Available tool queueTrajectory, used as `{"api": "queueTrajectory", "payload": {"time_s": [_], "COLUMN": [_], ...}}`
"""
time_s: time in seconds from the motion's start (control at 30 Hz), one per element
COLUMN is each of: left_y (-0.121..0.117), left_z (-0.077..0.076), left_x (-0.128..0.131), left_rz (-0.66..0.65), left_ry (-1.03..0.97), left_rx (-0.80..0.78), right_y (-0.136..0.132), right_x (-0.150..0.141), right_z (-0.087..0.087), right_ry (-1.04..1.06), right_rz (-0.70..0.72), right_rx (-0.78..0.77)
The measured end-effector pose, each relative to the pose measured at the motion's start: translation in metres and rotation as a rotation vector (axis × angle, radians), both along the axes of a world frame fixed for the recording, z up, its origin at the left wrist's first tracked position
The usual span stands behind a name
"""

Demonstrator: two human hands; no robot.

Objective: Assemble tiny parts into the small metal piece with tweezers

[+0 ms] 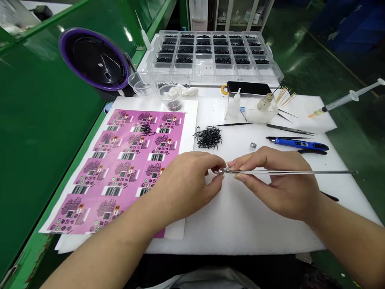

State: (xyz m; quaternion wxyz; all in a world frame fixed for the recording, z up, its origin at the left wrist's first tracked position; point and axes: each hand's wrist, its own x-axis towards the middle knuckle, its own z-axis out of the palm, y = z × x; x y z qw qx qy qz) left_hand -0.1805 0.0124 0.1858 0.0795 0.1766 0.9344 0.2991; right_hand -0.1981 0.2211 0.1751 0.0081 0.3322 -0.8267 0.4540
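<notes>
My left hand (186, 184) pinches a tiny silvery metal part (222, 171) between thumb and fingertips. My right hand (276, 184) is shut on long steel tweezers (288, 171), whose tips meet that part just by my left fingers. The part is too small and partly hidden to tell its shape. Both hands hover over a white foam pad (240, 228). Beyond them lie a heap of black wire pieces (207, 137) and a small metal cube (253, 145). Pink printed sheets (120, 160) lie under my left forearm.
Blue-handled pliers (297, 143) and black tweezers (288, 129) lie at the pad's far right. Behind stand a clear acrylic box (251, 110) holding a small bottle, a compartment tray (210, 52) of black parts, and a plastic cup (170, 97). A syringe (345, 96) rests at right.
</notes>
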Motion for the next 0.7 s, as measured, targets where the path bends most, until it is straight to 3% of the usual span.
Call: {"api": "queueTrajectory", "payload": {"time_s": [0.7], "left_y": [0.0008], "left_z": [-0.0003], "left_x": [0.0021], "left_rz": [0.038], "left_ry": [-0.017], "left_rx": [0.026], "right_y": [0.0014], "right_x": [-0.0034], "right_z": [-0.0040], "right_ry": [0.023], "right_rz": [0.023], "right_rx": [0.026]}}
